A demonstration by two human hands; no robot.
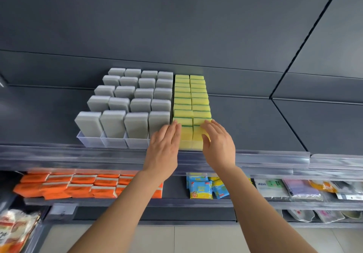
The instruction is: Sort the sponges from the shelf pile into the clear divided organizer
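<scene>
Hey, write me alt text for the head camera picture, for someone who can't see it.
A left hand and right hand touch, with straight fingers, the front of two columns of yellow sponges on a dark shelf. To their left, grey sponges stand upright in a clear divided organizer. Orange packs lie one shelf down.

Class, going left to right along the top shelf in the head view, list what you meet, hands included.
Grey sponges standing in the clear organizer → left hand → yellow sponges → right hand.
</scene>
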